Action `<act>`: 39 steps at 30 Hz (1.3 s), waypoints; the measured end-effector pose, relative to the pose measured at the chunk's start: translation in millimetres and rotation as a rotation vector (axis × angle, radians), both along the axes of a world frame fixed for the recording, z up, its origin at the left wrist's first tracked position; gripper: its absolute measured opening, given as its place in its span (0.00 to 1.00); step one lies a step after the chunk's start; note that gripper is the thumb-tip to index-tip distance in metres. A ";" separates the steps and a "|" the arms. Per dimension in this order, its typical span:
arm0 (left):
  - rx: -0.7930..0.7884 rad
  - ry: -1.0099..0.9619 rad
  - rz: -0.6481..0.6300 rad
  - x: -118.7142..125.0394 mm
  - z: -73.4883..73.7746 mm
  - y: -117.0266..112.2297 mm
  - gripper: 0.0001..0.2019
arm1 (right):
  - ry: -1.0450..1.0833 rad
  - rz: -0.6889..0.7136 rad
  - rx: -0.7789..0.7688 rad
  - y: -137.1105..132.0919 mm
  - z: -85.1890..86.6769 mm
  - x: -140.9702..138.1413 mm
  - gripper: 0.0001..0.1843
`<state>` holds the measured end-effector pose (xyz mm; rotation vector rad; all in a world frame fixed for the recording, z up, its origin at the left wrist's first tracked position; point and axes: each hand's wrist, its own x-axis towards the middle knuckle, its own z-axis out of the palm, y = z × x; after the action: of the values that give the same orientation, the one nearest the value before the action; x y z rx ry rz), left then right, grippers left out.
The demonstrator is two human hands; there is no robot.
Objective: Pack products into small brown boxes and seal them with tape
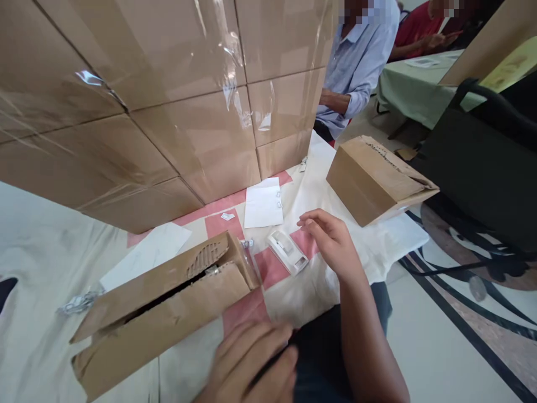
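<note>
Bare left hand [251, 364] & right hand [331, 242], r. forearm bare too; dark trousers [322, 346] (lap only).

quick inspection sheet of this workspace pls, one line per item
surface: white cloth with pink squares
job's things: white plastic part close to the right hand, untouched; torn box by the left hand
clutter: paper sheets, small box, foil scrap
hands: right open, holding nothing; left blurred, grip unclear
cables: nothing seen
surroundings: wall of taped boxes, black bag, person in a blue shirt, person in red
</note>
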<state>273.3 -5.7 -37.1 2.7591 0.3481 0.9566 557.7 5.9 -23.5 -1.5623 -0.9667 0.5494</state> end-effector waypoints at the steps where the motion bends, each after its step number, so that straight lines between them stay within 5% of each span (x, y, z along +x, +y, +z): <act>1: -0.023 0.047 -0.001 29.8 -4.2 0.1 0.18 | 0.040 -0.033 -0.002 -2.6 -10.1 1.8 0.09; 5: -0.097 0.287 0.176 100.3 -25.5 15.5 0.26 | 0.149 0.004 -0.074 -7.5 -35.6 4.7 0.12; 10: -0.105 0.317 0.282 105.2 -55.1 27.5 0.31 | 0.103 0.187 -0.284 -7.2 -41.5 8.5 0.16; 15: -0.201 0.213 0.296 105.2 -76.1 23.0 0.33 | 0.132 0.235 -0.332 -12.9 -40.5 12.0 0.14; 22: -0.353 0.149 0.378 111.3 -79.2 26.5 0.40 | 0.156 0.297 -0.350 -17.0 -33.3 11.5 0.17; 27: -0.364 0.128 0.370 112.0 -79.8 27.8 0.42 | 0.009 0.202 -0.322 -17.5 -33.9 -3.5 0.21; 39: -0.368 0.121 0.388 112.8 -80.2 29.7 0.40 | -0.007 0.158 -0.331 -14.3 -44.7 -12.4 0.12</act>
<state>386.1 24.0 -117.3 2.4560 0.9996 0.7104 545.4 -8.4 -68.2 -1.7884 -1.0494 0.8498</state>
